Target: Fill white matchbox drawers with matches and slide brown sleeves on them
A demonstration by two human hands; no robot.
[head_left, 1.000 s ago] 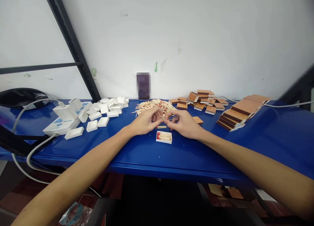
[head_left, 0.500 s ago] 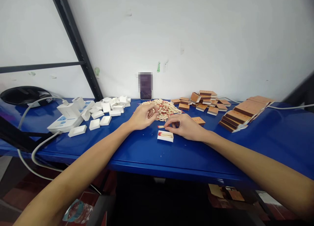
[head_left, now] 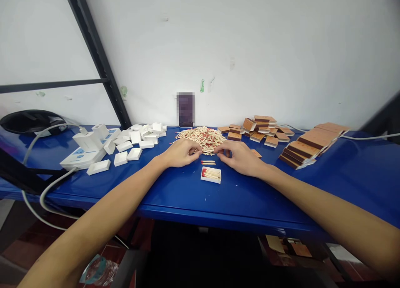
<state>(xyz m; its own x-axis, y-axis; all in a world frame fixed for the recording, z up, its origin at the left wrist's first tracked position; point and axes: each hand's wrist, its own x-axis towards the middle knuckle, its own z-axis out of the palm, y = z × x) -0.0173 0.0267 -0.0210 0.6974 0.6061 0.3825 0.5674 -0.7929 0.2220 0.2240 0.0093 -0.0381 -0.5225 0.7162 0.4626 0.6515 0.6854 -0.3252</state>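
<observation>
A loose pile of red-headed matches (head_left: 203,135) lies on the blue table in front of both hands. My left hand (head_left: 183,152) is at the pile's near left edge, thumb and fingertips pinched together. At the near right edge my right hand (head_left: 239,155) has its fingers curled in towards the thumb. Whatever sits between the fingertips of either hand is too small to make out. Nearer to me, a few matches (head_left: 208,162) lie side by side on the table. Just below them a white matchbox tray (head_left: 211,180) holds several matches, red heads to the left.
White trays (head_left: 125,145) are scattered at the left beside a power strip (head_left: 81,158). Brown matchbox sleeves (head_left: 262,125) are heaped at the back right, with a leaning stack of sleeves (head_left: 312,142) further right. A phone (head_left: 186,110) leans on the wall.
My right hand has moved up from the matches above the tray to the pile's edge. My left hand has shifted slightly, its fingertips now closer to the pile's near edge.
</observation>
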